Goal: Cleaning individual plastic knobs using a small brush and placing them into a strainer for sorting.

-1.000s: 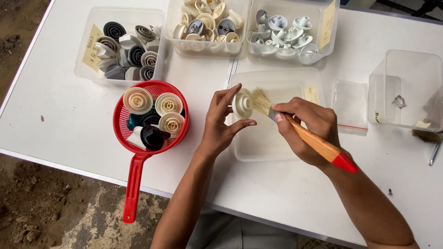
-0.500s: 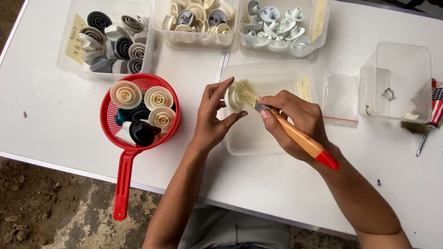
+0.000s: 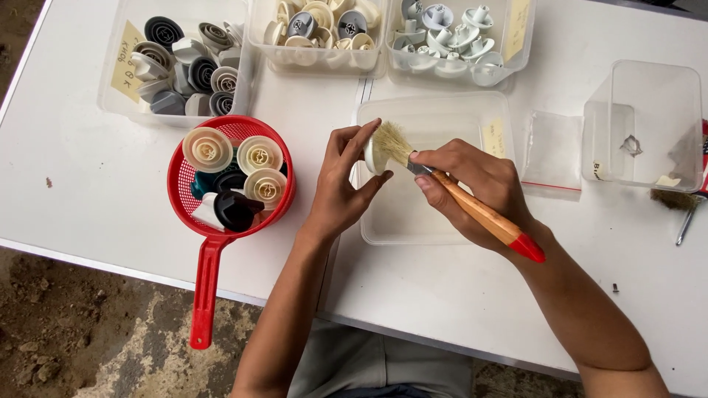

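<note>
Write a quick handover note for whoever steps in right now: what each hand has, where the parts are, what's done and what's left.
Left hand: holds a small cream knob over the empty clear tray.
Right hand: grips the wooden-handled brush, bristles on the knob.
Red strainer: holds several cream and dark knobs.
Three bins along the table's far edge: grey knobs, cream knobs, white knobs.
Done: cannot tell how many are brushed.
Left: the knob in hand, likely those in the strainer.

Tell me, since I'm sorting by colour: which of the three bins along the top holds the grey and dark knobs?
The leftmost bin, above the red strainer; the other two hold cream and pale ones.
</note>
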